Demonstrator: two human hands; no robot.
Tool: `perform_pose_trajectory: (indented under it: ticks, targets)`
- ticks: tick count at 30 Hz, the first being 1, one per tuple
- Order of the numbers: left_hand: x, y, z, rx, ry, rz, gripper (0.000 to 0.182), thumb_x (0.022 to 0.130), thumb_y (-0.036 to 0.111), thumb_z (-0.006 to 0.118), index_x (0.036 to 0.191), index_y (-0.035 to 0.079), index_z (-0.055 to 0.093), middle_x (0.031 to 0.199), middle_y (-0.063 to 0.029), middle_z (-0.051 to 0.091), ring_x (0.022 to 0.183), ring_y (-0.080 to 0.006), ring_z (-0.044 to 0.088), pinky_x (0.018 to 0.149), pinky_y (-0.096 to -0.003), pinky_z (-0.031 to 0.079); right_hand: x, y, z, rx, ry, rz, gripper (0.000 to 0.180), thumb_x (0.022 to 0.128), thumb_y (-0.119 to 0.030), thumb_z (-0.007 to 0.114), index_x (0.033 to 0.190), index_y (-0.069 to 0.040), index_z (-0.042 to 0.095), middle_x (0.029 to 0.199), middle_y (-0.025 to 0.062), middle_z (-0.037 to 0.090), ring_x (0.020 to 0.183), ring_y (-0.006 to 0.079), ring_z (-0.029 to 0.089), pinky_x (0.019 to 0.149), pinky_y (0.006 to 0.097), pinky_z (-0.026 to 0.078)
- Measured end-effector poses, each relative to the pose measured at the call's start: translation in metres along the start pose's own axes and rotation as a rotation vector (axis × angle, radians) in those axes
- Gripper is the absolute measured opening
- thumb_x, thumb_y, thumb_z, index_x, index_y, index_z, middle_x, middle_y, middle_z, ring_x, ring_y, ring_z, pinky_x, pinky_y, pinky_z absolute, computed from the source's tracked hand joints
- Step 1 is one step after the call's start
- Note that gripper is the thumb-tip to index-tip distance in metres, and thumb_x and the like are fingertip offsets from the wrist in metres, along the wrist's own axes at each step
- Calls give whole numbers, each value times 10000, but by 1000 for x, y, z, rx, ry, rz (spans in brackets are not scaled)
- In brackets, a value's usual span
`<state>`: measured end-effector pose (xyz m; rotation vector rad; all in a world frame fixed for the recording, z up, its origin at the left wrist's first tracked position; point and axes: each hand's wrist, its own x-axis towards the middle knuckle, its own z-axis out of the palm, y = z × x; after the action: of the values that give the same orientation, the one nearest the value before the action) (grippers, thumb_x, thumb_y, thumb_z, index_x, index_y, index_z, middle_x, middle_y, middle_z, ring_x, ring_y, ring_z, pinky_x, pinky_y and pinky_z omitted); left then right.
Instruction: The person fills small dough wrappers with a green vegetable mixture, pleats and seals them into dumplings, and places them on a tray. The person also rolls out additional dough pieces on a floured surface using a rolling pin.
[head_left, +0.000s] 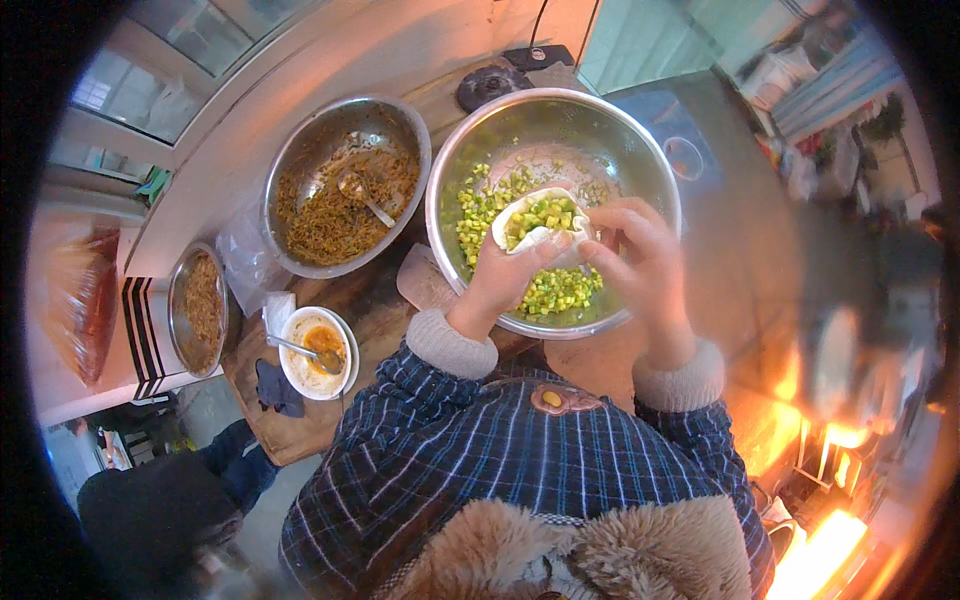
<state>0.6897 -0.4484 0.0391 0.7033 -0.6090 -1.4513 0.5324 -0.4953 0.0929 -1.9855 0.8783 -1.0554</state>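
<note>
A round dough wrapper (529, 238) filled with diced green vegetable filling (549, 213) rests in my left hand (502, 281), above a large steel bowl (551, 330). My left thumb presses on its near edge. With thumb and fingertips, my right hand (637, 247) pinches the wrapper's right edge, where the dough is gathered. The filling shows through the open top. More diced green filling (559, 292) lies in the bowl below, mostly on its left and near sides. My hands hide part of the bowl's middle.
To the left stands a steel basin (415, 142) of brown shredded filling with a metal spoon (367, 197). A smaller basin (176, 315), a white bowl (296, 382) with a spoon and a dark cloth (277, 388) are nearer. A person in dark clothes (150, 502) is at lower left; something glows brightly (825, 555) at lower right.
</note>
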Motion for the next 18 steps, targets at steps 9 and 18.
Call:
perform_pose_trajectory:
  ticks: [9,18]
  targets:
    - [-6,18,3,223,-283,23,843,675,141,815,1396,23,395,1326,-82,508,1191,-151,488,1020,-311,386,-4,8,-7,261,32,137,77,757,-29,709,812,-9,659,791,31,587,671,84,534,582,216,415]
    - [-3,11,4,331,-139,-42,816,704,125,787,1399,24,373,1280,-70,526,1142,-144,523,982,-297,419,-4,9,-8,124,23,49,87,759,-33,705,824,4,659,791,47,592,659,99,533,571,230,408]
